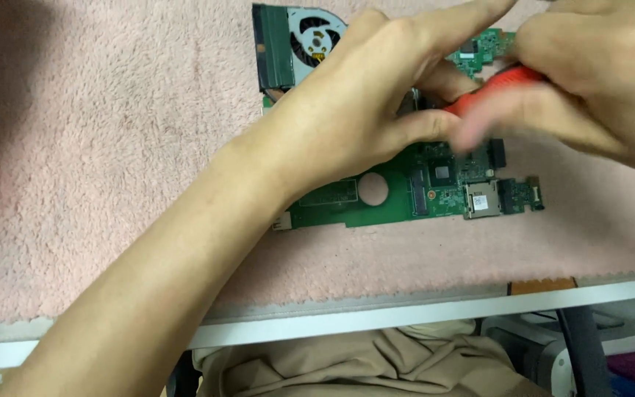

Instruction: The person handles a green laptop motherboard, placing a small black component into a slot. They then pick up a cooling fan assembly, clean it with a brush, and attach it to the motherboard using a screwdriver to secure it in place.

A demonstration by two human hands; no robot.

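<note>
In the head view we see a green laptop circuit board with many small chips and connectors, lying flat on a soft pink fluffy cloth; we judge that the cloth serves to cushion the board and keep it from sliding. At the 11 o'clock corner of the board sits a round grey cooling fan with a dark finned block, attached to it as far as we can tell. Our left hand presses on the middle of the board with spread fingers, not closed on anything, it seems to hold the board steady. Our right hand, at 2 o'clock from the board's centre, is closed around a red-handled tool, probably a screwdriver; its tip is hidden and blurred, so we cannot tell where it touches. At 6 o'clock the white table edge shows, and below it beige trousers.
</note>
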